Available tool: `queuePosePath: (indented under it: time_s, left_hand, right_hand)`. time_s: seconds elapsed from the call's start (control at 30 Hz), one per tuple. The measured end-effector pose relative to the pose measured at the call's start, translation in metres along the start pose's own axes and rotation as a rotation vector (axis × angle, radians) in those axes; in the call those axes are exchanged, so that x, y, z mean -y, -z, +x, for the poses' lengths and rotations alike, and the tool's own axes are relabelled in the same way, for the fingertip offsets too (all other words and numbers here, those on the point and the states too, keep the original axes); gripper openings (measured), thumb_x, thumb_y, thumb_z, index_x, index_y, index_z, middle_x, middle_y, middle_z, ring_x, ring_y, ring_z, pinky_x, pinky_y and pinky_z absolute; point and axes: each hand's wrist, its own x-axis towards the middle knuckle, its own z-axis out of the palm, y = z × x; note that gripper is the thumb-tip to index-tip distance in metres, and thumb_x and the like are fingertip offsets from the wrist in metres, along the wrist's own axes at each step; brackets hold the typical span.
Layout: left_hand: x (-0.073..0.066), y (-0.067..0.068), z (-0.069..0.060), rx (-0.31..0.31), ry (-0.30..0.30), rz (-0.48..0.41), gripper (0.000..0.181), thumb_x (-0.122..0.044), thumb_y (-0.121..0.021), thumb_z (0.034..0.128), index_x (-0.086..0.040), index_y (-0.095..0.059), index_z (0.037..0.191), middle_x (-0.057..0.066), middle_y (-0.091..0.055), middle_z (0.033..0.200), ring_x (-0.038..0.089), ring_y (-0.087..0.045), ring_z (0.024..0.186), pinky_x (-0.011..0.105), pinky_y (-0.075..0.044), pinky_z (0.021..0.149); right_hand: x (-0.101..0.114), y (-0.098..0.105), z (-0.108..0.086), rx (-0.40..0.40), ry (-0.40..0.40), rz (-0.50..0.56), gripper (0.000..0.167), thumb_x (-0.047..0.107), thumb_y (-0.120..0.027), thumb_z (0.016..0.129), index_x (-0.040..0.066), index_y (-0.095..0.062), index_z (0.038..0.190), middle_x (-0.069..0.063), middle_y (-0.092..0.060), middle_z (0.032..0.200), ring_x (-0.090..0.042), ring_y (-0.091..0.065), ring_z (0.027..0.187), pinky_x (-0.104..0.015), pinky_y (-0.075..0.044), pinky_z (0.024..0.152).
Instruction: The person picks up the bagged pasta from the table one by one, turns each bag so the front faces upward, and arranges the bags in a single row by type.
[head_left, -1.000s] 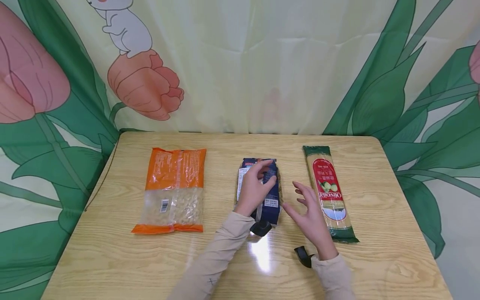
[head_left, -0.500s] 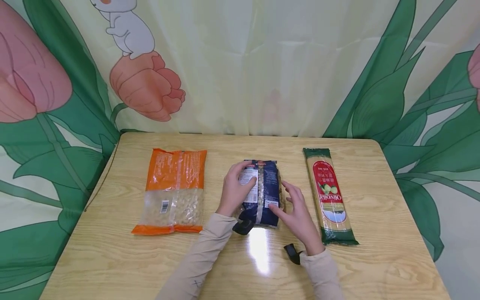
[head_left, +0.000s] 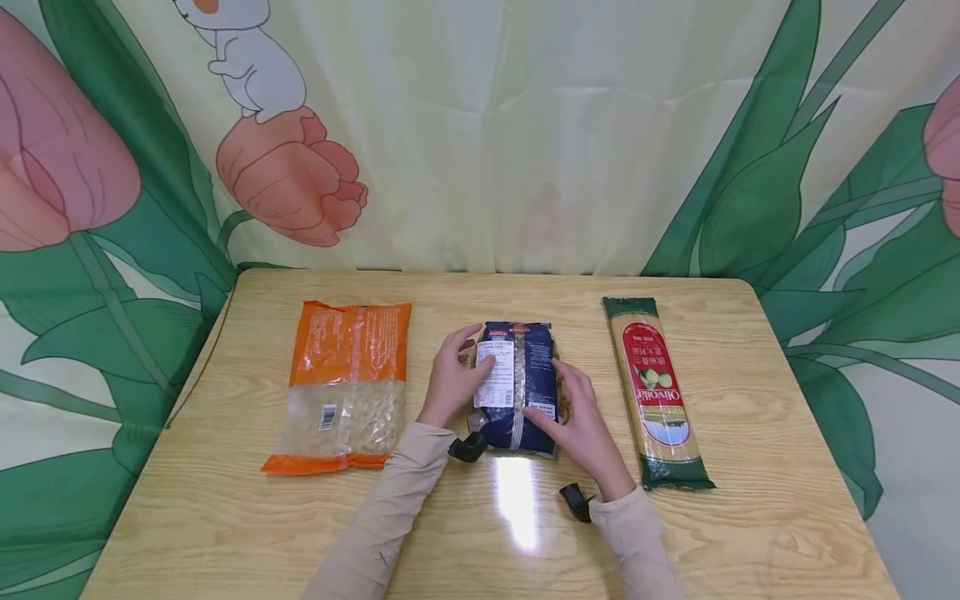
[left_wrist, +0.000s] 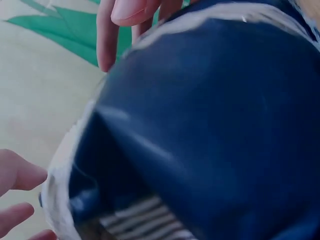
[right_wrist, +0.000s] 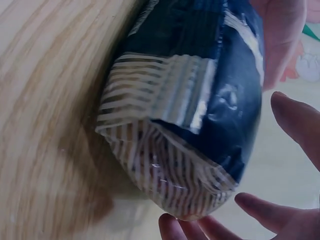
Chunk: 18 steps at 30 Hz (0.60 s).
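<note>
A dark blue pasta bag [head_left: 534, 375] lies flat at mid-table, a white label on its left half. My left hand [head_left: 450, 379] is at its left edge, thumb over the label and fingers spread loosely. At the right edge is my right hand [head_left: 585, 421], thumb over the bag's lower right part. In the right wrist view, the bag's striped clear end [right_wrist: 167, 165] faces me; the right thumb [right_wrist: 297, 120] is apart from it, while fingertips come close to or touch its side. The left wrist view shows the blue wrapper [left_wrist: 210, 115] close up with fingers of both hands around it.
An orange and clear bag [head_left: 348, 358] of pale pieces lies to the left. A long pack of spaghetti [head_left: 656, 383] with a red label lies slanted to the right. A printed curtain [head_left: 480, 167] hangs behind the wooden table [head_left: 375, 533].
My left hand has moved left from above the bag to its left edge. The right hand has shifted left to the bag's right side. The bag has stayed about where it was.
</note>
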Motion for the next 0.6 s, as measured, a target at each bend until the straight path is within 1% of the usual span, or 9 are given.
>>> queuePosePath:
  time_s: [0.17, 0.23, 0.3, 0.47, 0.6]
  left_hand:
    - [0.008, 0.001, 0.002, 0.067, 0.093, -0.069, 0.054, -0.017, -0.07, 0.0912, -0.011, -0.053, 0.142, 0.013, -0.054, 0.141, 0.032, -0.058, 0.122, 0.046, -0.051, 0.1]
    - [0.011, 0.001, 0.003, 0.085, 0.115, -0.095, 0.055, -0.018, -0.07, 0.0921, -0.012, -0.052, 0.144, 0.014, -0.055, 0.141, 0.032, -0.059, 0.122, 0.047, -0.052, 0.099]
    - [0.013, 0.002, 0.004, 0.095, 0.132, -0.098, 0.055, -0.019, -0.069, 0.0925, -0.014, -0.051, 0.144, 0.014, -0.057, 0.139, 0.032, -0.059, 0.122, 0.047, -0.052, 0.099]
    - [0.015, 0.003, 0.005, 0.102, 0.138, -0.094, 0.055, -0.02, -0.071, 0.0919, -0.016, -0.052, 0.144, 0.015, -0.06, 0.133, 0.031, -0.061, 0.118, 0.047, -0.052, 0.097]
    - [0.017, 0.002, 0.005, 0.096, 0.137, -0.14, 0.053, -0.018, -0.073, 0.0906, -0.014, -0.055, 0.141, 0.016, -0.062, 0.13, 0.031, -0.063, 0.116, 0.044, -0.054, 0.095]
  right_hand:
    - [0.0, -0.003, 0.003, 0.012, 0.001, -0.016, 0.091, 0.04, -0.079, 0.084, 0.013, -0.03, 0.155, -0.02, -0.023, 0.158, -0.044, -0.035, 0.139, -0.062, -0.036, 0.11]
    - [0.0, -0.003, 0.004, 0.019, -0.005, -0.007, 0.09, 0.04, -0.079, 0.084, 0.014, -0.031, 0.155, -0.019, -0.023, 0.158, -0.043, -0.032, 0.141, -0.063, -0.035, 0.111]
    - [0.0, -0.003, 0.005, 0.024, -0.01, -0.006, 0.09, 0.041, -0.079, 0.084, 0.015, -0.031, 0.155, -0.018, -0.023, 0.158, -0.042, -0.032, 0.141, -0.063, -0.034, 0.111]
    - [-0.002, -0.002, 0.006, 0.032, -0.032, -0.019, 0.088, 0.043, -0.079, 0.084, 0.016, -0.033, 0.154, -0.016, -0.025, 0.158, -0.042, -0.031, 0.142, -0.063, -0.033, 0.112]
    - [-0.001, -0.002, 0.005, 0.028, -0.077, -0.039, 0.088, 0.044, -0.078, 0.084, 0.017, -0.034, 0.154, -0.017, -0.026, 0.156, -0.043, -0.035, 0.14, -0.063, -0.034, 0.111]
